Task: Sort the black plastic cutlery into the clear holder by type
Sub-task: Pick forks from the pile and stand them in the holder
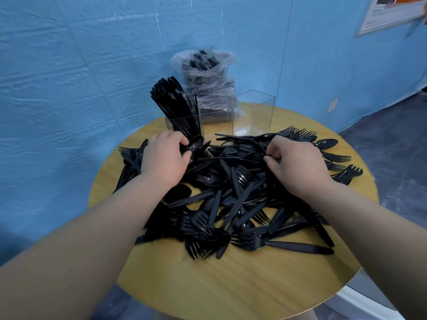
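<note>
Left hand: the left hand [165, 155] sits at the far left edge of the pile, fingers and thumb curled round a small bunch of spoons [196, 144], whose bowls stick out to the right of the knuckles.

Right hand: the right hand [298, 162] is over the far right of the pile, fingertips [269, 159] bent down and pinching into the tangle; which piece they hold is probably a handle, but it is lost among the black pieces.

Cutlery pile: the black plastic cutlery [233, 199] lies heaped across the middle of the round wooden table [231, 285], forks, knives and spoons crossing at every angle.

Holder: the clear holder [219, 116] stands just beyond the pile, touching its far edge. Its left compartment is packed with upright pieces [175, 100]; the right-hand compartment [255, 112] looks empty.

Key relation: the bunch in the left hand lies just in front of and below the filled left compartment, with bowls pointing right, so its long axis runs across the table, not upright.

Judgement: the left hand is the nearer one; the bunch needs tipping on end before it can drop in.

Behind: a plastic bag of more cutlery [205, 72] stands against the blue wall [69, 77].
</note>
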